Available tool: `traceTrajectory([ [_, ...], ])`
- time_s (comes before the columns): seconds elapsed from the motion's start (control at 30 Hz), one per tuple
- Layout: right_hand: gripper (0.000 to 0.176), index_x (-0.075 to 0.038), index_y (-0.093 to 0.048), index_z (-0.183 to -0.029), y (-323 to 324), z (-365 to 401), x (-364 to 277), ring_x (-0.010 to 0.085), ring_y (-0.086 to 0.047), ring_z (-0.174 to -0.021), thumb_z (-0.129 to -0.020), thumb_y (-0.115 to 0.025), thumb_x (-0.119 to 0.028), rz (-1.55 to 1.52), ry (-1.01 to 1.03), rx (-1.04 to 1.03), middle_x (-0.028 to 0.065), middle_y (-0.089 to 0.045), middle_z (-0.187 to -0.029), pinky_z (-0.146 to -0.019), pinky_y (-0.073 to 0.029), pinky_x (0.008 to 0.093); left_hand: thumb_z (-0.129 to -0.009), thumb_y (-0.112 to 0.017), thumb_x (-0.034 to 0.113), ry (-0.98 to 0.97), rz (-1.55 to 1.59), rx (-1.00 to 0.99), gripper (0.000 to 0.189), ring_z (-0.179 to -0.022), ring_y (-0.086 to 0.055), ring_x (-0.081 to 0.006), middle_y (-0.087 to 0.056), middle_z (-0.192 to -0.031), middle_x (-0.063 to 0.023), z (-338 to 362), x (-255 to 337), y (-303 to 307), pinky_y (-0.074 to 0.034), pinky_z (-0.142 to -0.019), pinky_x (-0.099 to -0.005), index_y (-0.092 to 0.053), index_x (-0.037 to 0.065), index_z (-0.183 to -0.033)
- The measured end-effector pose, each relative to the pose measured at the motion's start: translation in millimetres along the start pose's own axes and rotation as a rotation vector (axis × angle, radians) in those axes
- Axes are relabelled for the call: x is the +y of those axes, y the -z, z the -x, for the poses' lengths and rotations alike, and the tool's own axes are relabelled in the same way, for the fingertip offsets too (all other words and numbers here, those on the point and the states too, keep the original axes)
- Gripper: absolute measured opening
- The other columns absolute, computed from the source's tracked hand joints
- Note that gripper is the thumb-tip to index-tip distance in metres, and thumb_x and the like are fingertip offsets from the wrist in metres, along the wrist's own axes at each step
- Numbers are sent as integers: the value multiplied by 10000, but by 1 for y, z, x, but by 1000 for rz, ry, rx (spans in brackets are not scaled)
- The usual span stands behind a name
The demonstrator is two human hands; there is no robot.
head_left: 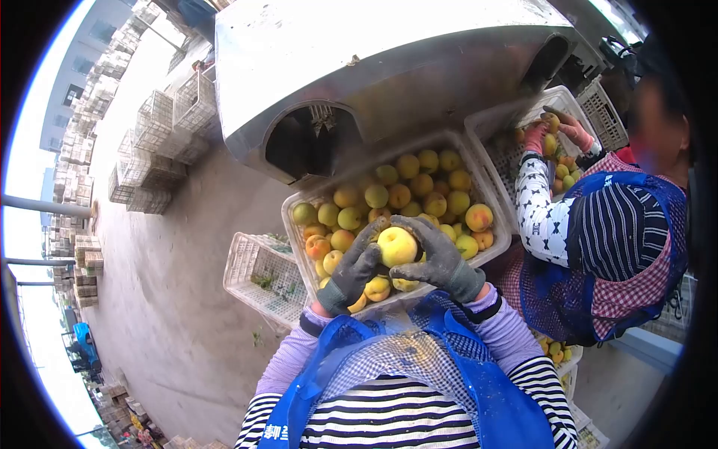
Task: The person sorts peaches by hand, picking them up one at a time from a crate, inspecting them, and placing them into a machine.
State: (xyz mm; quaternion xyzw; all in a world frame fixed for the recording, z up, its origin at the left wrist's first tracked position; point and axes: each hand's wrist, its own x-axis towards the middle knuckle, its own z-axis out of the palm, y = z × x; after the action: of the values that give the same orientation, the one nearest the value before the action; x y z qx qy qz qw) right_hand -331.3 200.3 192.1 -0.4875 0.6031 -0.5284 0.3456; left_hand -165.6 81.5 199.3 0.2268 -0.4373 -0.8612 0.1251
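Two gloved hands, one yellow fruit (397, 247) held between them over your white crate (499, 219). Your left hand (350, 275) is half-curled, fingers against the fruit's left side; your right hand (443, 257) is half-curled too, gripping its right. Mixed yellow, green and reddish fruit (375, 196) fills the crate underneath. Just left of it, a white basket (243, 266) with leaves inside. To your right, a co-worker (617, 224) handles fruit over another crate (481, 146). Beyond: metal housing (389, 52), then stacked crates (161, 135) far left.
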Motion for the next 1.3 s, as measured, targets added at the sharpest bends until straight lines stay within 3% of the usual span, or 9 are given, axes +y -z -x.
traceTrajectory([
  [0.07, 890, -17, -462, -1415, -12, -1, 1, 349, -581, -1172, -709, -879, -363, 246, 40, 174, 194, -568, -1267, -987, -494, 416, -998, -611, 197, -160, -382, 95, 564, -1289, -494, -208, -466, -1427, -130, 5, -4, 1, -416, -1104, -367, -371, 1, -1469],
  [0.3, 849, 8, -458, -1406, -27, -21, -8, 371, -569, -1169, -728, -859, -309, 501, 199, 280, 219, -539, -1278, -944, -514, 432, -932, -661, 36, -440, -425, 205, 559, -1278, -504, -235, -480, -1395, -148, -1, -23, 11, -435, -1087, -359, -405, -11, -1427],
  [0.67, 738, -26, -594, -1238, -40, -146, -12, 324, -666, -874, -693, -849, -454, 714, 178, 309, 163, -626, -1096, -737, -551, 440, -1033, -504, 156, -542, -410, 575, 440, -1205, -558, -217, -547, -1363, -148, -35, 22, 64, -480, -1010, -348, -440, -16, -1434],
  [0.8, 632, -80, -646, -1170, -51, -240, 24, 351, -666, -898, -707, -830, -470, 860, -33, 223, 170, -674, -1014, -797, -536, 461, -1027, -512, 151, -312, -214, 698, 425, -1178, -578, -262, -590, -1291, -169, -20, 12, 92, -477, -1015, -370, -456, -24, -1410],
  [0.9, 500, -93, -666, -1124, -52, -273, 26, 362, -671, -921, -776, -788, -430, 784, 264, 436, 156, -701, -976, -843, -521, 463, -1010, -542, 142, -296, -445, 724, 448, -1179, -578, -285, -585, -1296, -192, -18, -10, 115, -471, -1020, -383, -451, -28, -1413],
  [1.07, 567, -78, -625, -1202, 1, -165, 6, 344, -680, -918, -799, -772, -449, 832, -117, 82, 143, -701, -993, -808, -527, 451, -954, -587, 103, -339, -956, 591, 464, -1156, -591, -297, -578, -1294, -204, -10, -16, 100, -482, -987, -386, -479, -16, -1389],
  [1.13, 602, -74, -615, -1213, 9, -104, 20, 324, -686, -921, -785, -780, -463, 987, -312, -292, 140, -684, -1079, -775, -534, 458, -939, -606, 88, -426, -1165, 476, 466, -1110, -608, -255, -602, -1249, -172, -22, -35, 102, -507, -941, -356, -494, -4, -1381],
  [1.2, 668, -63, -589, -1238, -14, -63, 40, 316, -679, -976, -759, -800, -477, 1110, -477, -515, 156, -648, -1169, -782, -537, 454, -934, -606, 90, -356, -983, 407, 479, -1108, -610, -246, -608, -1247, -165, -33, -45, 93, -504, -939, -350, -489, 7, -1392],
  [1.3, 712, -56, -568, -1265, -25, -31, 68, 326, -657, -1065, -738, -820, -464, 969, -533, -413, 159, -623, -1225, -838, -528, 431, -963, -599, 129, -147, -771, 325, 493, -1114, -602, -224, -607, -1263, -155, -43, -51, 72, -491, -952, -336, -468, 16, -1425],
])
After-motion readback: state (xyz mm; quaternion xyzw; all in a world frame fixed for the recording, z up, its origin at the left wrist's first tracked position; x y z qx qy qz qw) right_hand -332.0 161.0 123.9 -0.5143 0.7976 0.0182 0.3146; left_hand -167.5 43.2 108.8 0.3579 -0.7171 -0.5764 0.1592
